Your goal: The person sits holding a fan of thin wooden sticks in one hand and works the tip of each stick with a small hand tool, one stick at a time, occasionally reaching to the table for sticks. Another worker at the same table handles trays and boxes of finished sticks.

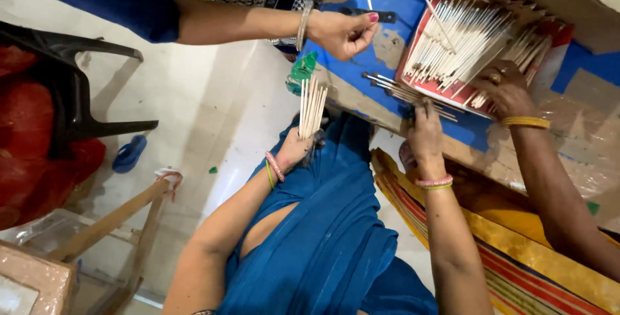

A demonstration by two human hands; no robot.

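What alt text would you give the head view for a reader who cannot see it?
The person's left hand holds a bundle of thin pale sticks upright, while their right hand presses on loose sticks at the edge of a blue worktable. Two other people's hands work nearby, one resting on a red tray piled with sticks.

We work at a blue table (361,69) with worn, bare patches. On it lies a red tray (452,92) of pale sticks (452,40); loose dark-tipped sticks (400,89) rest just beside its near edge. A small black strip (371,14) lies farther back on the blue
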